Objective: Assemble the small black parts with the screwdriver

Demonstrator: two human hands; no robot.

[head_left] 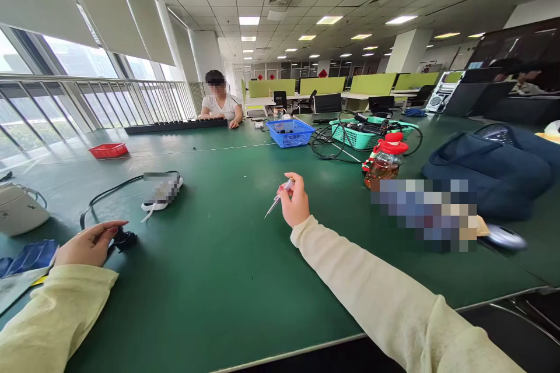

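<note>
Green tabletop (210,303) spreads before me, with a window railing (144,99) on the left and a person (221,106) seated at the far side. Its near edge (289,354) slants up to the right, passing below my right sleeve (350,268). I have a broad stretch of surface to move over between my hands. My right hand (296,204) is clamped on a slim pointed tool (275,204), its tip angled down and leftward over the middle of the table. My left hand (90,245) is at a small black bundle (126,240) on the left; I can't tell whether its fingers are closed on it. Beyond it lies a partly blurred white device (163,193) with a black cord, and a red tray (109,152) sits farther off. Ahead, a blue basket (292,139) and a green basket (350,136) with tangled cables limit my reach; a red-topped jar (385,168) and a navy bag (494,169) crowd the right.
</note>
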